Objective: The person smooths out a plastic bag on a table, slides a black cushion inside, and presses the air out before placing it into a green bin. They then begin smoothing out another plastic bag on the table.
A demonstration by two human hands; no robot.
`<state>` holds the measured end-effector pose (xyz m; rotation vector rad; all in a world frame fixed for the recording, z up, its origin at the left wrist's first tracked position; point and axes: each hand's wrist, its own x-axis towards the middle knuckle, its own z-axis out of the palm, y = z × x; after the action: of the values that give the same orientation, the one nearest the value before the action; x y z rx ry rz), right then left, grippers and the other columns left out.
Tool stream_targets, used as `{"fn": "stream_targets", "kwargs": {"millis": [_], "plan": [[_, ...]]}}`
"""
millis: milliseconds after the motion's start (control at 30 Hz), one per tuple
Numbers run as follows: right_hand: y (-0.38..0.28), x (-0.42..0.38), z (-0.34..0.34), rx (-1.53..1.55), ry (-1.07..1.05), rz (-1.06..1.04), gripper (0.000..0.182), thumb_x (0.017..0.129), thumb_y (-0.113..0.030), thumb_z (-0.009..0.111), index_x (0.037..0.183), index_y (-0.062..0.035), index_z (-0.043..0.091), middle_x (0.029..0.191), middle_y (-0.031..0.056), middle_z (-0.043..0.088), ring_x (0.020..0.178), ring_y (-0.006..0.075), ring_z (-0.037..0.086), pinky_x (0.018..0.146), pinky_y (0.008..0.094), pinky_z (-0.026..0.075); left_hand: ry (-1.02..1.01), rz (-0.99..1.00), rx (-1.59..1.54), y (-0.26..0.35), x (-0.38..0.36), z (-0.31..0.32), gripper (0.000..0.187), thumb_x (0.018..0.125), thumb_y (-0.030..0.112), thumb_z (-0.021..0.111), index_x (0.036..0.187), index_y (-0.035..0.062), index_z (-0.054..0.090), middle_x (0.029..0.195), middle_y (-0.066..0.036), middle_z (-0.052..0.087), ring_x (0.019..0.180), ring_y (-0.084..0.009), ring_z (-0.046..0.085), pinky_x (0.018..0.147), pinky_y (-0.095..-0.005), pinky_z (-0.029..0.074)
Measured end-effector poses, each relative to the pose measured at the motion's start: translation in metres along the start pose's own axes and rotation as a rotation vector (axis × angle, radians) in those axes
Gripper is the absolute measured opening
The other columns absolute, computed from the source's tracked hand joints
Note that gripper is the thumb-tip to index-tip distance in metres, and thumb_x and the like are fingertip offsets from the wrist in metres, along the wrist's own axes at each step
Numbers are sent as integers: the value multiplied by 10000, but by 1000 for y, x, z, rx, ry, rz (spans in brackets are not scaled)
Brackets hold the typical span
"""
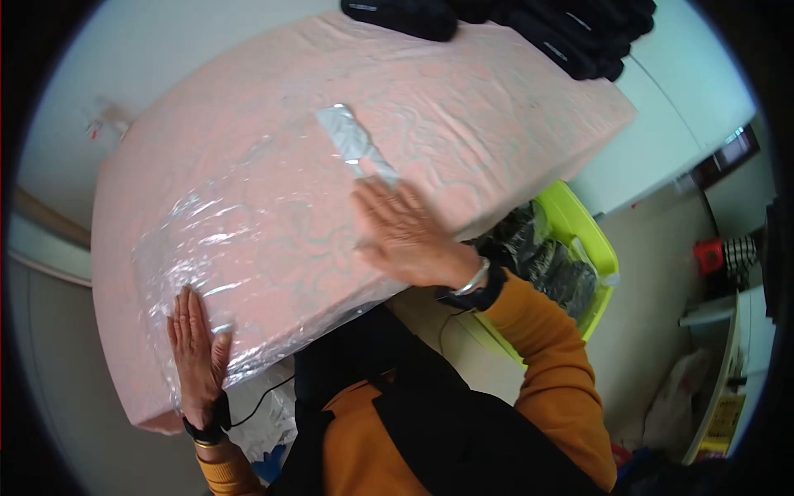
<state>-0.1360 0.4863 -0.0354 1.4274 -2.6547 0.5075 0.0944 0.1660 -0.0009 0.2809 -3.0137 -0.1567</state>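
A clear plastic bag (219, 240) is spread over the pink patterned cloth (488, 116) on the table. My left hand (195, 345) lies flat on the bag's lower left part, fingers stretched out. Slightly blurred, my right hand (409, 231) rests palm down with its fingers extended near the bag's right side. Just beyond its fingertips lies a crinkled silvery-white strip (346, 132), partly covered by that hand. Neither hand grips anything.
Several black pouches (571, 41) are heaped at the table's far right. Below the right edge stands a yellow-green bin (579, 231) holding dark plastic-wrapped items (550, 264). A black cord (263, 403) hangs near my left wrist. White cabinets (674, 99) stand at right.
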Motion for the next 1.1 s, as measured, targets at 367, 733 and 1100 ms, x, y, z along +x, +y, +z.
{"fn": "stream_targets", "kwargs": {"millis": [367, 733, 1100], "plan": [[21, 4, -52, -65, 50, -48, 690, 1005, -351, 510, 1494, 77, 281, 1569, 252, 288, 1464, 385, 273, 1186, 525, 195, -86, -330, 227, -68, -39, -51, 702, 1001, 430, 498, 1510, -25, 330, 1580, -191, 332, 1487, -336, 269, 1219, -504, 133], [-50, 150, -49, -110, -35, -195, 600, 977, -260, 524, 1436, 84, 351, 1564, 262, 284, 1475, 396, 250, 1170, 519, 256, 94, 288, 2, 59, 139, -56, 671, 1002, 441, 509, 1459, -34, 388, 1513, -238, 406, 1426, -389, 355, 1179, -521, 265], [9, 203, -5, -75, -378, -1, 796, 984, -511, 453, 1565, -32, 193, 1646, 212, 108, 1535, 349, 73, 1190, 610, 134, -275, 152, -44, 26, 214, 19, 867, 998, 584, 423, 1582, 20, 120, 1659, -189, 86, 1538, -357, 69, 1209, -563, 119]]}}
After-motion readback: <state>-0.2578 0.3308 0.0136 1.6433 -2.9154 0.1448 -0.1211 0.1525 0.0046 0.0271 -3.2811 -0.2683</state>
